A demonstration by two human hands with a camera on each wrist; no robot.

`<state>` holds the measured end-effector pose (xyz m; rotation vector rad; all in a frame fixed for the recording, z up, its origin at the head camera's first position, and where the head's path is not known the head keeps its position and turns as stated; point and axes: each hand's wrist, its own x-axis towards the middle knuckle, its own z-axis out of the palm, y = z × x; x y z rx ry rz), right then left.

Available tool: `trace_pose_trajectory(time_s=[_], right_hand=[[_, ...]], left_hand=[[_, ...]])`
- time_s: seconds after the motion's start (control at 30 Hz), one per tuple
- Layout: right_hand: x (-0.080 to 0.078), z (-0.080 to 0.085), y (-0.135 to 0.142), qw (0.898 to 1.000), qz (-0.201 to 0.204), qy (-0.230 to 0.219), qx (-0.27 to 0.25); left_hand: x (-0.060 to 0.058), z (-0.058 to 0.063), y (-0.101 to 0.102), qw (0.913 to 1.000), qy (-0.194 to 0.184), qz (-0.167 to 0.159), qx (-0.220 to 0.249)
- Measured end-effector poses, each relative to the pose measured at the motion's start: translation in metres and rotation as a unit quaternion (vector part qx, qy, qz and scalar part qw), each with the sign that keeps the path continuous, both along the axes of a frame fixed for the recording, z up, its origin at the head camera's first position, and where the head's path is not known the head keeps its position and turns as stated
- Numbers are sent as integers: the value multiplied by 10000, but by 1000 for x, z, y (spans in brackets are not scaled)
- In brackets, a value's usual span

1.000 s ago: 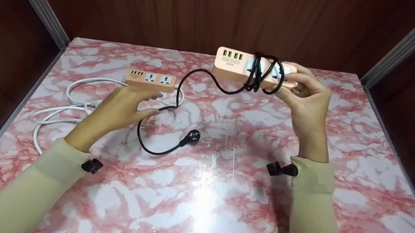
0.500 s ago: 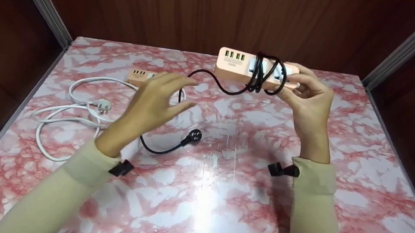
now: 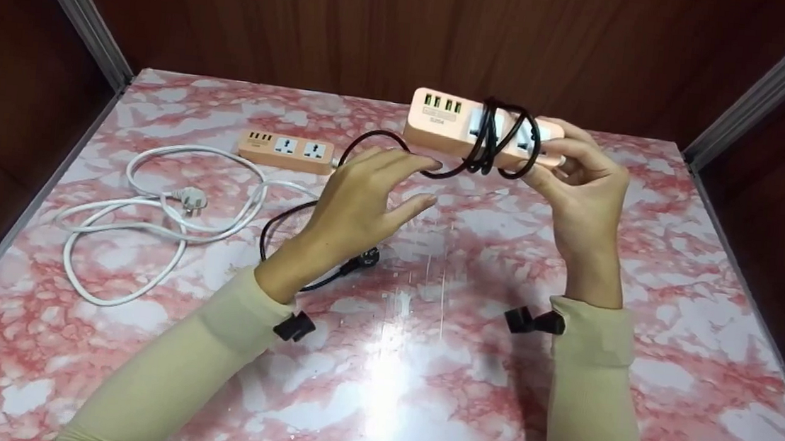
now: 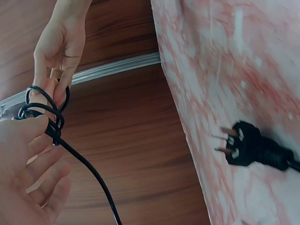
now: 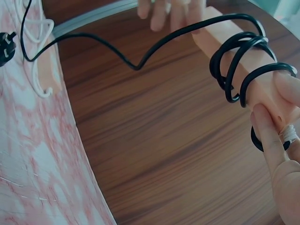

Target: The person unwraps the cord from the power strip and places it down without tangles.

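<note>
My right hand (image 3: 591, 184) holds the end of a peach power strip (image 3: 437, 121) up above the marbled table, fingers and thumb on either side of it. Several turns of black cable (image 3: 490, 144) wrap round the strip's socket end. From those turns the cable dips behind my left hand (image 3: 366, 200) to its black plug (image 3: 369, 256), which lies on the table. Thumb and fingers of the left hand are spread apart, just below and left of the strip. In the right wrist view, the left fingers (image 5: 176, 14) overlap the strip's far end.
A second peach power strip (image 3: 284, 160) lies at the back left of the table (image 3: 676, 387). Its white cable (image 3: 125, 227) spreads in loose loops, with a white plug (image 3: 190, 197) among them. A dark wooden wall (image 3: 310, 21) closes the back.
My left hand has moved right, from beside the second power strip to just below the held one, uncovering the white cable and plug. The right hand and its strip have hardly moved.
</note>
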<state>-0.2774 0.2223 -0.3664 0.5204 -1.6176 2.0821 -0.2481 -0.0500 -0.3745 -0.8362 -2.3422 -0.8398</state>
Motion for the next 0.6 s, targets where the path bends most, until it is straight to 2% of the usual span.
trace_pose_trajectory(time_s=[0.2, 0.47, 0.6], right_hand=[[-1, -1, 0, 9999, 67, 32, -91], [-1, -1, 0, 10000, 36, 62, -59], [-2, -1, 0, 9997, -13, 216, 77]], left_hand=[[-3, 2, 9, 9995, 187, -116, 225], [-9, 4, 16, 9992, 110, -226, 311], [-10, 7, 16, 9990, 119, -249, 338]])
